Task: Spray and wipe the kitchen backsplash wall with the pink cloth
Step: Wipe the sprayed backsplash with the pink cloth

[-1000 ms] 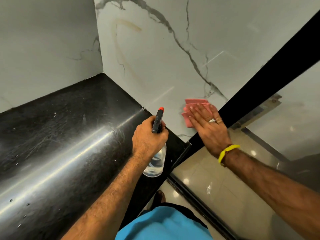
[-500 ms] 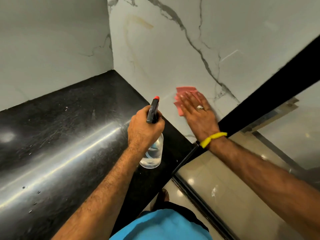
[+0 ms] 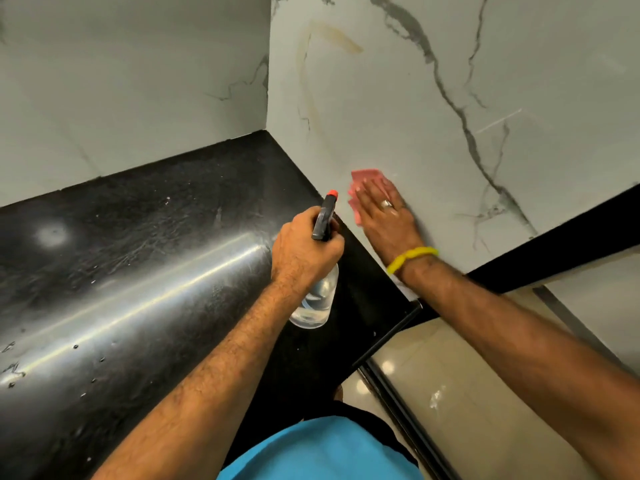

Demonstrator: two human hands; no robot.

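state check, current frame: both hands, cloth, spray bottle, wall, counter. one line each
left hand: grips the spray bottle's neck
right hand: fingers flat, pressing the pink cloth to the wall
pink cloth: folded, flat against the wall, mostly covered by the hand
spray bottle: upright, held over the counter, clear liquid inside
backsplash wall: yellowish curved stain above the cloth
counter: black, glossy, small specks

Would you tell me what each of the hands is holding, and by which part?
Left hand grips the spray bottle by its neck. Right hand presses flat on the pink cloth.
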